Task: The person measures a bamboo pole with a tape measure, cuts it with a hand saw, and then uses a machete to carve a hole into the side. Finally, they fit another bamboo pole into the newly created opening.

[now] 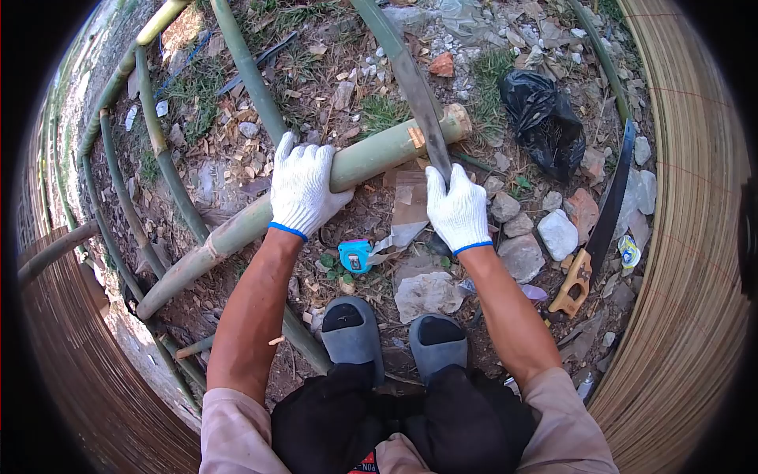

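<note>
My left hand (305, 186), in a white glove with a blue cuff, is wrapped over a thick green bamboo pole (253, 221). The pole slants up to the right and ends at a cut joint. In my gloved right hand (458, 207) is the handle of a machete, mostly hidden by the fingers. The long dark machete blade (430, 130) points away from me and crosses the pole near its right end. Just left of the blade, a pale notch (416, 137) shows in the green skin.
A handsaw (604, 229) lies at the right near a black plastic bag (545, 122). A turquoise tape measure (355, 256) rests between my arms. Other bamboo poles (249, 71) lie at left, with stones (558, 235) and chips around. Slatted bamboo (683, 237) borders the right.
</note>
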